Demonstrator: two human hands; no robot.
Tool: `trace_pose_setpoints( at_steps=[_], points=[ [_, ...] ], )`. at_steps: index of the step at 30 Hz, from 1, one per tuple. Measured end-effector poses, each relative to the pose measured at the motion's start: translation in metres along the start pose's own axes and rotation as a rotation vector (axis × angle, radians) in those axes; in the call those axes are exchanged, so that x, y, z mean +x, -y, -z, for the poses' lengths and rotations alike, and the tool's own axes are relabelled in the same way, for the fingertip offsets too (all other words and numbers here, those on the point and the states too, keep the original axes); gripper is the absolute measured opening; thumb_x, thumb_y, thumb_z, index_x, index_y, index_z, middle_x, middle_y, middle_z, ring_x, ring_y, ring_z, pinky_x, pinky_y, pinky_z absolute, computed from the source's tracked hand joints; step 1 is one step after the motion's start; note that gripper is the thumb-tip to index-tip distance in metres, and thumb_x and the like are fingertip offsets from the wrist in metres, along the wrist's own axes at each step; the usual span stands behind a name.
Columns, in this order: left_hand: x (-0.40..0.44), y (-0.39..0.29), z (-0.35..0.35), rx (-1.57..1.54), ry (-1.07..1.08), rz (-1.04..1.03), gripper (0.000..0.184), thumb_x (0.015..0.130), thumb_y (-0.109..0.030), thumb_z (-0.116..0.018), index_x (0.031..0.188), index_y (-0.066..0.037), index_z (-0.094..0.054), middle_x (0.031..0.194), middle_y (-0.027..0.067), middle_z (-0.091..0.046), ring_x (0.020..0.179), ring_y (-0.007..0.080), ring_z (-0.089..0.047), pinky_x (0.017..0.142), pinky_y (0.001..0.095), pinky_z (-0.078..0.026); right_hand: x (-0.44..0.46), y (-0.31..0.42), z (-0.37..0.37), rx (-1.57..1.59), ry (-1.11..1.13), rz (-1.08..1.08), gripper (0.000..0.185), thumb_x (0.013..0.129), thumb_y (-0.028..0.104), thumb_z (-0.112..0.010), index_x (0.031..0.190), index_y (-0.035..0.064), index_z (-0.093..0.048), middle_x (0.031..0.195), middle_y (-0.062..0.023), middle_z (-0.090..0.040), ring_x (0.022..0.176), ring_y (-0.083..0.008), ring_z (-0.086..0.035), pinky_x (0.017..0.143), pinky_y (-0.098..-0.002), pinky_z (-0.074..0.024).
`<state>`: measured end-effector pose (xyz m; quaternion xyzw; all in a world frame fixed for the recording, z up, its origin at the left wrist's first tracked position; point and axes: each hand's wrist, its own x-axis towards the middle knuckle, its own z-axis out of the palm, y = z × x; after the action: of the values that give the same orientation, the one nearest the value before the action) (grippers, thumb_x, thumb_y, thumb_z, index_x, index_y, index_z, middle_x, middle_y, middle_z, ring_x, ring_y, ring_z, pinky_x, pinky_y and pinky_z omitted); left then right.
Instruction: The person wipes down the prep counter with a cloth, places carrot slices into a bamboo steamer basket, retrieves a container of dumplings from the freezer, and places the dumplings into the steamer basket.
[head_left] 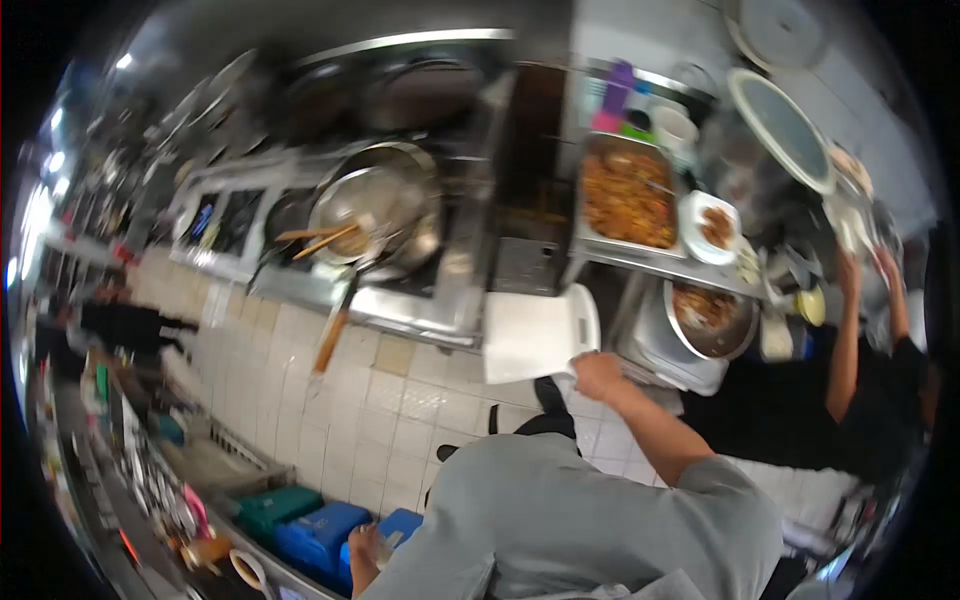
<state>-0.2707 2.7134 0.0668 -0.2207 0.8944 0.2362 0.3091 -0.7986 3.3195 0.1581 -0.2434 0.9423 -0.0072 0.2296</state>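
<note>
My right hand (598, 375) is closed on the near corner of a white plastic chair (530, 335). It shows a flat seat and a slotted, curved back, and stands on the tiled floor beside the stove. Low on my left, my left hand (364, 543) hangs close to the blue bins (322, 535). Its fingers are blurred, and a pale patch beside them is too unclear to name.
Ahead on the stove (420, 305) sits a wok (385, 190) with a wooden-handled ladle (332, 340). A tray of food (628, 195) and a white plate (712, 228) lie on the right-hand shelf, above a pot (735, 335). A co-worker (815, 410) stands at the right.
</note>
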Motion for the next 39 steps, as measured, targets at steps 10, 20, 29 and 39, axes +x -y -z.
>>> trace_pose_setpoints(
  at_steps=[10,20,29,39],
  points=[
    [0.037,-0.035,0.147,-2.325,-0.521,-0.116,0.029,0.102,-0.034,-0.057,0.112,-0.009,-0.065,0.102,0.0066,-0.070,0.095,0.0257,-0.068,0.088,0.0468,-0.056,0.053,0.514,0.030,0.840,0.402,0.873,0.036,0.094,0.027,-0.075,0.122,0.0058,-0.066,0.112,-0.0145,-0.072,0.090,-0.0243,-0.071,0.075,-0.0401,-0.0591],
    [0.031,-0.008,0.305,-1.291,-1.079,0.026,0.024,0.094,-0.015,-0.071,0.113,-0.001,-0.074,0.135,0.0119,-0.060,0.122,0.0190,-0.059,0.099,0.0309,-0.050,0.163,0.702,0.061,1.197,0.776,0.530,0.026,0.097,0.015,-0.071,0.118,0.0000,-0.069,0.119,-0.0081,-0.070,0.096,-0.0164,-0.069,0.070,-0.0315,-0.0609],
    [0.095,0.183,0.478,-1.400,-1.227,0.079,0.013,0.099,-0.013,-0.068,0.099,0.000,-0.073,0.092,0.0016,-0.068,0.084,0.0077,-0.057,0.070,0.0270,-0.047,0.335,0.919,0.144,0.995,0.321,0.984,0.022,0.102,0.016,-0.063,0.107,-0.0022,-0.073,0.108,-0.0115,-0.073,0.099,-0.0156,-0.066,0.088,-0.0297,-0.0528],
    [0.056,0.395,0.598,-1.066,-1.427,0.307,0.021,0.098,-0.019,-0.069,0.103,0.001,-0.072,0.091,0.0088,-0.069,0.087,0.0148,-0.063,0.078,0.0329,-0.051,0.419,1.264,0.221,0.867,0.657,1.281,0.019,0.103,0.017,-0.061,0.111,0.0021,-0.069,0.095,-0.0010,-0.069,0.089,-0.0107,-0.062,0.082,-0.0281,-0.0513]
  ],
)
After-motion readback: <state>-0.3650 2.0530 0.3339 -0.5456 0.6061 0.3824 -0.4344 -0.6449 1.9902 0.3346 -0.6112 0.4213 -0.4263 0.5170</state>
